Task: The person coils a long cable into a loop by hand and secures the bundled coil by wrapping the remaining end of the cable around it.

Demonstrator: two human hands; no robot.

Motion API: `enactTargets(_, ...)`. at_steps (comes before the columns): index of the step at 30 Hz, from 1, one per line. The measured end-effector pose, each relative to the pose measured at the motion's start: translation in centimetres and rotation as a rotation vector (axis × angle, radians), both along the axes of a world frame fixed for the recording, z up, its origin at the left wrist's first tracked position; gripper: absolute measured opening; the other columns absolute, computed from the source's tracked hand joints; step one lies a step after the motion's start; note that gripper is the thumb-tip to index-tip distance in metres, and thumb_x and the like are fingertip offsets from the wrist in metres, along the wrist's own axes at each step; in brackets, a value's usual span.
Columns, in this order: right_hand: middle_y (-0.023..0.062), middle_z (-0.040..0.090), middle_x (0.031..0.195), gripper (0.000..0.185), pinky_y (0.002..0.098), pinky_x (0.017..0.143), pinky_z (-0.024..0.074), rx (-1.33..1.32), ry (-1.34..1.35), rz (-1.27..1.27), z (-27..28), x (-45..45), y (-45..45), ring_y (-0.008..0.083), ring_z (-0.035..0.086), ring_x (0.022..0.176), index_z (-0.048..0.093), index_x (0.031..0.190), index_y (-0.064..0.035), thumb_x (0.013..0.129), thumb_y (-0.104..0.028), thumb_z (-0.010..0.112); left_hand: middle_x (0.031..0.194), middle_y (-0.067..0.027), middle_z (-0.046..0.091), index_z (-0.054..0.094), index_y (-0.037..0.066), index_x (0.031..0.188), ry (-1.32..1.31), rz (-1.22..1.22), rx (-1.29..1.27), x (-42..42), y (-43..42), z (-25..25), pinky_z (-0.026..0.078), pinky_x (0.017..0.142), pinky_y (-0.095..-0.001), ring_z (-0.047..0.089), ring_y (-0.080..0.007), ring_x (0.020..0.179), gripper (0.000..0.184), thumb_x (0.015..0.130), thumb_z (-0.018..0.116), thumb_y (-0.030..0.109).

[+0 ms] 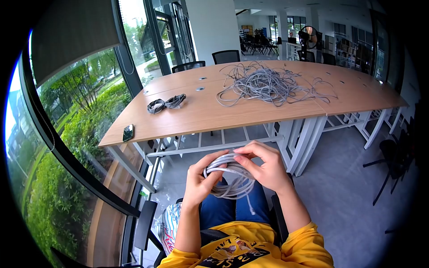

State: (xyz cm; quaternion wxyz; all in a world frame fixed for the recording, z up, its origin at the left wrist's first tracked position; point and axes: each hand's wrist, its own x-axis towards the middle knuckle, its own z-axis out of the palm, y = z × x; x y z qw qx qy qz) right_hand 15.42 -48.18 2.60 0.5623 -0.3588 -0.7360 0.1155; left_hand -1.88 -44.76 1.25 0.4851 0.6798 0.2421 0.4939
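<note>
A coiled grey network cable (233, 190) is held above my lap, its loose end with a small plug hanging down on the right. My left hand (203, 175) wraps round the left side of the coil, thumb in front. At the coil's upper right, my right hand (263, 166) pinches the cable between thumb and fingers. On the table beyond lies a large tangled heap of grey cables (266, 85). Left of the heap rests a bundled dark grey cable (166, 103), gathered into two loops.
The wooden table (196, 120) stands in front of me on white metal legs. A phone (128, 132) lies near its left corner. Office chairs (226, 56) stand behind it, and a fan (308, 38) is at the back right. Chair armrests (145, 223) flank me; windows run along the left.
</note>
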Motion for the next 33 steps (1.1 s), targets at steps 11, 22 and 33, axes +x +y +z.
enactTargets(11, 0.0146, 0.056, 0.066, 0.033, 0.0332, 0.051, 0.0449, 0.001, -0.205, -0.324, -1.0, -2.3, 1.0, 0.03, 0.06, 0.062, 0.043, 0.083, -0.0028, 0.08, -0.032, 0.057, 0.071, -0.0034, 0.059, 0.059, 0.0, 0.101, -0.058, 0.322, 0.115, 2.0, 0.0, -1.2, 0.041, 0.053, -0.0174, 0.05, -0.0051, 0.058, 0.033, 0.072, 0.048, -0.008)
enactTargets(22, 0.0112, 0.057, 0.08, 0.015, 0.0251, 0.062, 0.0458, 0.145, -0.007, -0.115, -1.6, -1.4, 2.1, 0.0187, 0.059, 0.071, 0.051, 0.094, 0.0018, 0.082, -0.007, 0.054, 0.073, -0.0024, 0.057, 0.05, 0.0, 0.112, -0.267, -0.036, -0.178, 0.6, 0.2, -0.3, 0.027, 0.044, -0.0166, 0.035, -0.003, 0.048, 0.033, 0.08, 0.055, 0.007)
enactTargets(33, 0.009, 0.053, 0.064, 0.026, 0.0321, 0.039, 0.0434, 0.355, -0.386, -0.46, -1.1, -1.8, 2.0, 0.0254, 0.056, 0.05, 0.047, 0.081, -0.0047, 0.077, -0.027, 0.06, 0.07, -0.0017, 0.05, 0.048, -0.001, 0.115, -0.376, -0.155, -0.308, 0.7, 0.1, 0.2, 0.03, 0.044, -0.0177, 0.04, -0.007, 0.05, 0.032, 0.089, 0.043, 0.017)
